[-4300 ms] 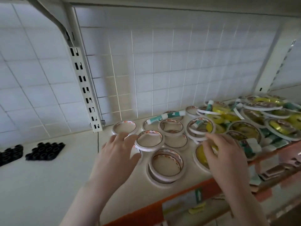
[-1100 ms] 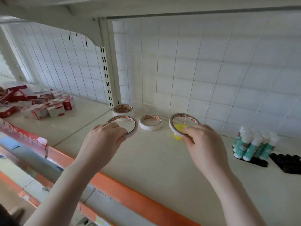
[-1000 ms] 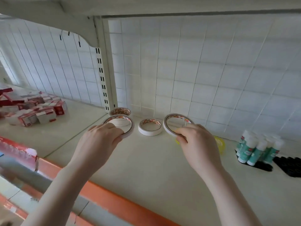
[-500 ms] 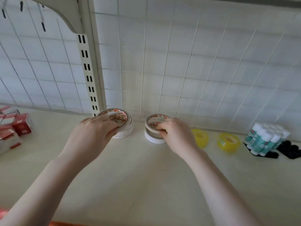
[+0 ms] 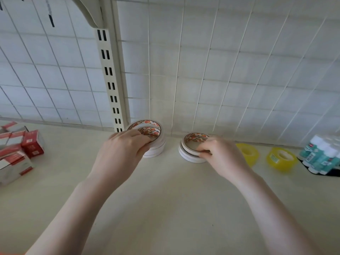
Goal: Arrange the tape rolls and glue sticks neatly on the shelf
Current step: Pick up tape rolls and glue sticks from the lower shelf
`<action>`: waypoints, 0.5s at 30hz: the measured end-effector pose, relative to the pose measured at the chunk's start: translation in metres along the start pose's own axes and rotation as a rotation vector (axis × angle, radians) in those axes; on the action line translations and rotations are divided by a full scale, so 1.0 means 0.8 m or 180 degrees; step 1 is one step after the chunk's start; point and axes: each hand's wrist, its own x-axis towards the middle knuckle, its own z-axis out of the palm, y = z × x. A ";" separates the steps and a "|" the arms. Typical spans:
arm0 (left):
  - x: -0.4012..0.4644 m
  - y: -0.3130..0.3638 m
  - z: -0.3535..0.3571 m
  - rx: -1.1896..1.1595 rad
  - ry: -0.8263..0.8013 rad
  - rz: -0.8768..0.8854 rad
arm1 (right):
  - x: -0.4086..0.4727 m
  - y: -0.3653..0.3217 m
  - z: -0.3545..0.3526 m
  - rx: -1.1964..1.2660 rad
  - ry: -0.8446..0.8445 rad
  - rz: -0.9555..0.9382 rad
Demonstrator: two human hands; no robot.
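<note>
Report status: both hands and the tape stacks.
Left hand grips top roll on left tape stack. Right hand pinches top roll on right tape stack. Yellow tape rolls lie beside, not blocking.

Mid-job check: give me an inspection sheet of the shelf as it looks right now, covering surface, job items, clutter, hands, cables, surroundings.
Surface: cream shelf, bare toward the front.
Job's things: left tape stack and right tape stack at the back, apart; two yellow tape rolls to their right; glue sticks upright on a black tray.
Clutter: red and white boxes, loosely piled, far left.
Hands: left hand holds a roll on the left stack; right hand pinches the top roll of the right stack.
Cables: nothing seen.
Surroundings: white wire grid back panel; slotted upright with bracket.
</note>
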 end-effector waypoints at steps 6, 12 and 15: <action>0.001 -0.001 0.005 -0.0118 -0.0021 0.0011 | -0.001 0.000 0.002 0.0030 -0.0011 0.0010; -0.001 -0.002 0.009 -0.0181 -0.0037 -0.0038 | -0.002 -0.004 0.007 0.0060 -0.0050 -0.0033; -0.001 -0.002 0.010 -0.0264 -0.0038 -0.0012 | -0.001 -0.004 0.008 0.0123 -0.0035 -0.0021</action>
